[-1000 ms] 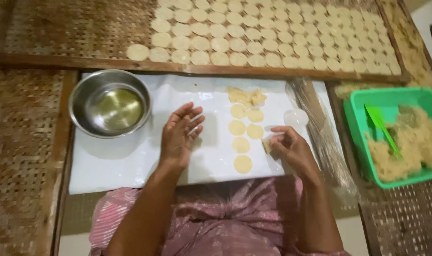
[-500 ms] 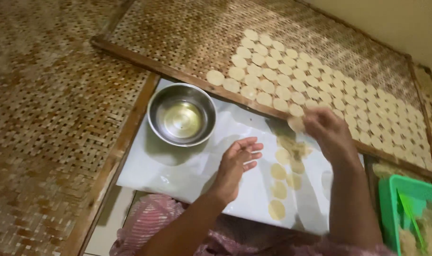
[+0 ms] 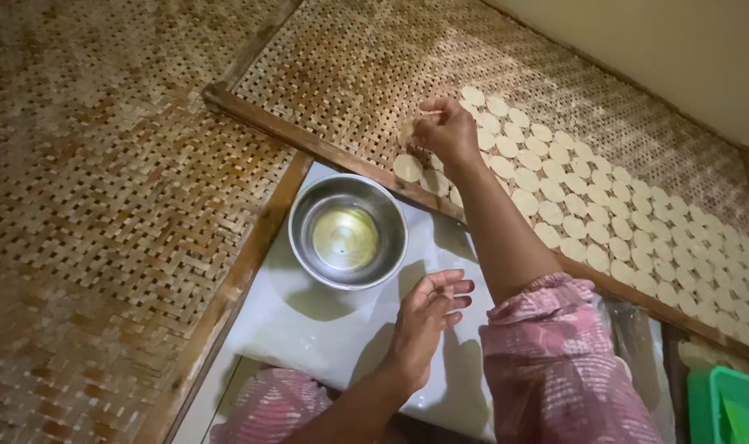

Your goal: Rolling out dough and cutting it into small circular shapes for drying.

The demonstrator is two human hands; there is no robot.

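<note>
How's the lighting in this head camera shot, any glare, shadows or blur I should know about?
Head view: dim, warm light; a bright glare spot sits on the liquid in the steel bowl; the left hand casts a soft shadow on the white sheet; the right hand, with a pale disc at its fingers, looks slightly blurred over the woven tray; the frame is tilted, and the lower right corner is dark.

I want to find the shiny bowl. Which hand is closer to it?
Left. The left hand hovers just below the bowl, to its right; the right hand is farther, up over the discs.
</note>
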